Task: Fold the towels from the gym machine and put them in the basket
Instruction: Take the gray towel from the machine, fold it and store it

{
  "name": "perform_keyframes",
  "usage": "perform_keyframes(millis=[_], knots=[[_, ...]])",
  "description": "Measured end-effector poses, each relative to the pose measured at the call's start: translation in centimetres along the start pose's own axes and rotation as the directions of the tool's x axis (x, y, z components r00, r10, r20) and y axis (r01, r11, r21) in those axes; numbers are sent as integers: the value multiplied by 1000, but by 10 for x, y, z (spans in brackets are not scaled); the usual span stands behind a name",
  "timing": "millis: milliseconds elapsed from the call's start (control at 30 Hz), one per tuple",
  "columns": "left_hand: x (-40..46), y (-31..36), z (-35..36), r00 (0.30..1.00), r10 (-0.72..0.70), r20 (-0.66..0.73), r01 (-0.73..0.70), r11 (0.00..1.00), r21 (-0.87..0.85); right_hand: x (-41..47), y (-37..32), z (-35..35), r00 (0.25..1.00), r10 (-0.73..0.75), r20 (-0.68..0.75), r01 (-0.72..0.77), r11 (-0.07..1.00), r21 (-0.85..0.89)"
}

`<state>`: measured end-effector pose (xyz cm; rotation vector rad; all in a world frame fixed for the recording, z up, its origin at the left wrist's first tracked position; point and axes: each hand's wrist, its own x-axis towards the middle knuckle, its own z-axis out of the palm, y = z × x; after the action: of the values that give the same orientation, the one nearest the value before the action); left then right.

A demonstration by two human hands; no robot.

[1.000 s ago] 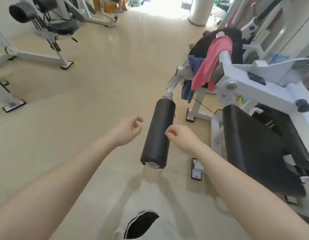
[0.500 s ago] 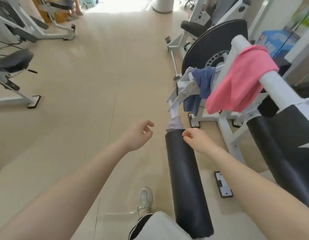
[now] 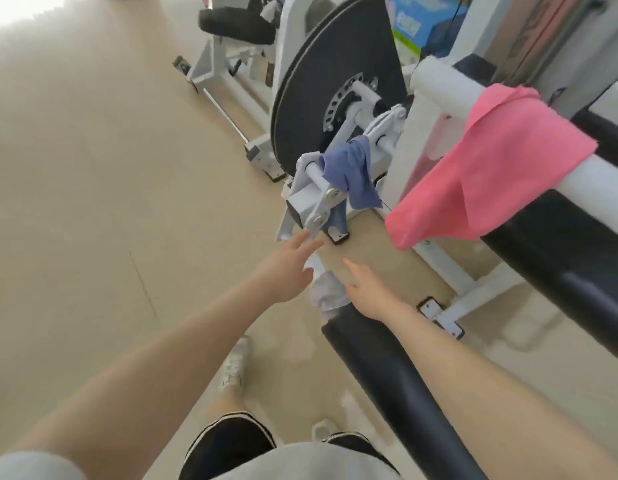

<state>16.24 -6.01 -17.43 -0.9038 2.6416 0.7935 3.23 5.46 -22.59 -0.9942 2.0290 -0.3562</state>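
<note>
A blue towel (image 3: 352,173) hangs bunched over a short white bar of the gym machine (image 3: 309,199). A pink towel (image 3: 491,168) is draped over a thick white bar at the right. My left hand (image 3: 287,266) reaches forward with straight fingers, its tips just below the white bracket under the blue towel. My right hand (image 3: 368,292) is stretched out flat beside it, above the end of a black foam roller (image 3: 394,375). Neither hand holds anything. No basket is in view.
A large black disc (image 3: 335,71) stands behind the blue towel. Black pads (image 3: 574,261) run along the right side. Another white machine with a black seat (image 3: 235,26) stands farther back. Beige floor spreads to the left. My feet are below.
I have stepped closer to the machine. Both hands have moved forward toward the blue towel, and their loosely curled fingers have straightened.
</note>
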Motion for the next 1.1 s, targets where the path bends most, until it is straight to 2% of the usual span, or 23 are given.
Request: perform_keyframes(millis=[100,167,233,333,500,633,767,867,900,967,1100], knots=[[60,-33,-21,990,136,32,-139,953,270,49,-4,16,992,123,-34,-121,991,49],[97,-52,-29,963,235,129,-268,880,391,79,-8,31,974,219,-51,-213,972,96],[123,-74,-34,916,323,239,-398,806,437,103,-16,49,942,335,-22,-328,933,147],[142,-111,-29,856,433,281,-516,742,429,124,-28,76,881,473,24,-470,867,169],[163,-141,-20,794,471,384,-608,627,486,132,-25,112,741,667,-77,-658,745,111],[164,-147,-19,780,510,363,-626,635,453,137,-32,122,738,638,-221,-646,762,45],[166,-152,-15,770,540,339,-635,600,487,153,-16,116,694,659,-290,-711,692,-129],[167,-158,-9,757,575,310,-639,554,534,160,-2,115,722,603,-339,-685,692,-229],[168,-160,-7,753,582,306,-639,540,547,161,-1,113,725,600,-338,-678,709,-195],[170,-163,-4,758,574,310,-629,517,581,156,-4,109,691,629,-357,-678,735,-19],[170,-163,-5,762,554,336,-621,477,622,124,-19,105,618,608,-498,-601,774,200]])
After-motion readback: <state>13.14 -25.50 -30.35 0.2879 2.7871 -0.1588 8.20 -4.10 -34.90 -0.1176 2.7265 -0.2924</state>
